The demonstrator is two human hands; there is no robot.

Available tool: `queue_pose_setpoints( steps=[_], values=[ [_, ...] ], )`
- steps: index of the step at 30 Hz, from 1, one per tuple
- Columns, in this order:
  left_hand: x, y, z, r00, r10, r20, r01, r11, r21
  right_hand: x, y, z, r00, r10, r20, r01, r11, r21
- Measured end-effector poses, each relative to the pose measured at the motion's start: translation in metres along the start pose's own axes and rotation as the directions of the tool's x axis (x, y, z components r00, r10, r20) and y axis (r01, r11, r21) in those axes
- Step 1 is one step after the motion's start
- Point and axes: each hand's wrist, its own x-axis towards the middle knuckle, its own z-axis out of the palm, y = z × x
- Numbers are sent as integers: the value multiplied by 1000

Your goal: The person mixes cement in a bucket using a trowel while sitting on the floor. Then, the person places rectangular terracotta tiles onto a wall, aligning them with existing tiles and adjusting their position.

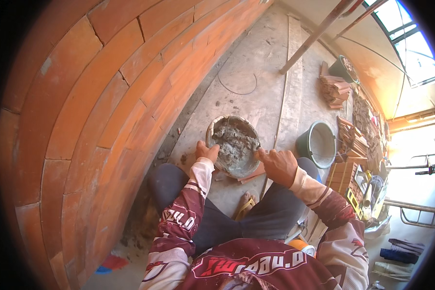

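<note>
A round bucket [235, 150] of lumpy grey wet mortar sits in front of me, over some terracotta pieces [251, 176]. My left hand [207, 152] grips its left rim, thumb at the edge. My right hand [280, 165] is closed at the right rim, fingers curled onto it; whether a tool is also in it I cannot make out. Below the bucket, my sandalled foot [246, 205] shows between my bent legs.
An orange brick wall [77, 125] rises at left. At right stand a green bucket [303, 145], stacked tiles [334, 92], another bucket [348, 68], brick piles [345, 179] and a yellow level [354, 200]. A slanted pole [309, 43] meets the concrete floor [246, 58].
</note>
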Motion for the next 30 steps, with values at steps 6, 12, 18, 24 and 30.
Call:
queue_pose_setpoints(
  steps=[6,12,18,24,30],
  values=[
    [-6,3,6,990,136,30,-138,988,76,43,6,15,992,113,59,-105,986,-127],
    [-2,2,19,985,171,-31,-169,984,56,102,7,73,965,-10,262,19,999,-30],
    [-1,6,19,996,93,-14,-94,994,-50,55,-18,105,982,6,188,3,999,-44],
    [-1,6,16,992,127,-2,-127,992,10,12,0,46,993,16,116,-2,993,-120],
    [-3,0,21,984,156,92,-158,987,18,52,30,20,957,66,282,-6,978,-208]
  ],
)
